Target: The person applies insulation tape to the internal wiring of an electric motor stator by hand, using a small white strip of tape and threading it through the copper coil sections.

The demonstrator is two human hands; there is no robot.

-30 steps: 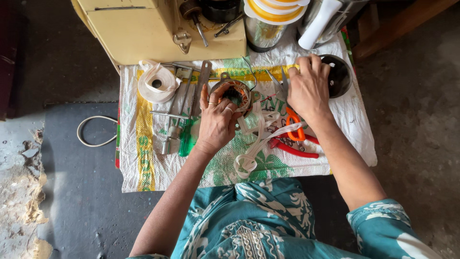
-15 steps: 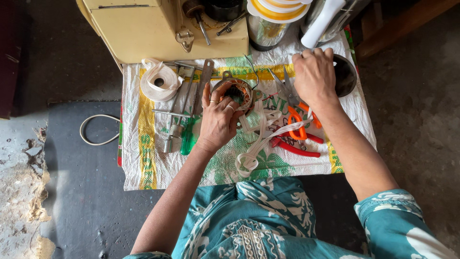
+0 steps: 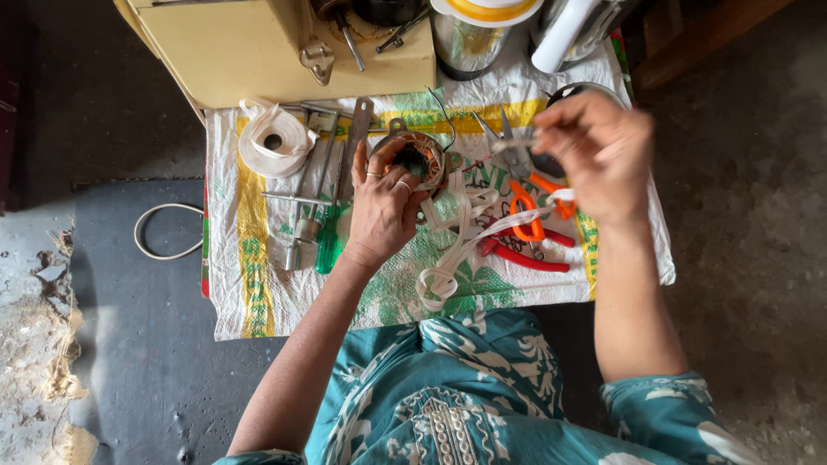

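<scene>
Near the front edge of the table's woven cloth (image 3: 258,293) a soft white tape (image 3: 457,250) lies looped, trailing up toward the right hand (image 3: 599,151), which looks pinched shut on its far end, though blur hides the grip. Farther back, mid-table, the left hand (image 3: 383,211) clasps a motor stator (image 3: 422,159), round, copper-wound, likely heavy and rigid, best held by its metal rim, bore facing upward.

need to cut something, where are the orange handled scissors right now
In the head view the orange-handled scissors lie on the woven sack cloth, right of centre, just below the raised right hand and above the red-handled pliers.
</scene>
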